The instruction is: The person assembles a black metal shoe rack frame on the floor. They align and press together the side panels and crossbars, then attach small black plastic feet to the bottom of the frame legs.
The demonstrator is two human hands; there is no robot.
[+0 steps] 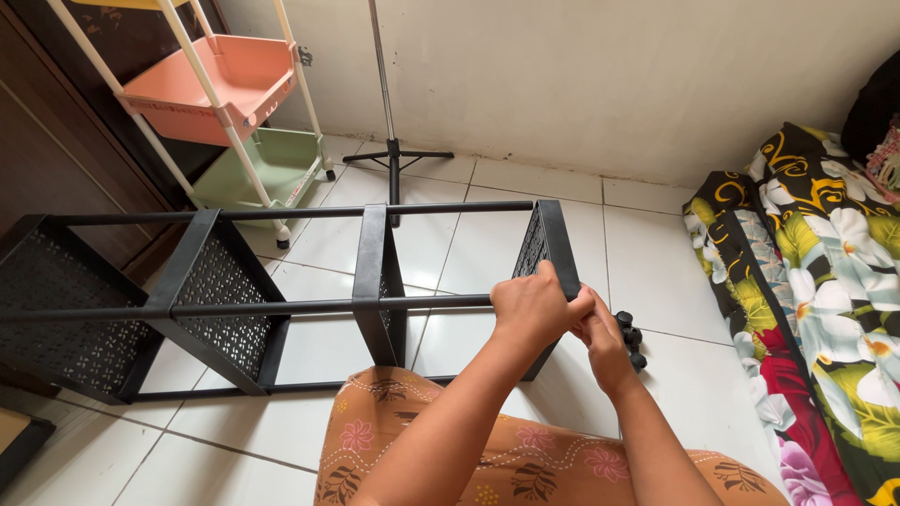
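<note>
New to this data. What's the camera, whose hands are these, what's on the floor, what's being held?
There is no robot here. One camera sits on a person's head and looks down, so the two bare arms coming up from the bottom edge are the wearer's own. The left hand and right hand meet at the near corner of the end panel of a black metal rack, which lies on its side on the white tiled floor. Both have a grip there; anything small between the fingers is hidden. A few black casters lie just beyond the hands. Further off are a pastel trolley, a stand and a floral mattress.
</note>
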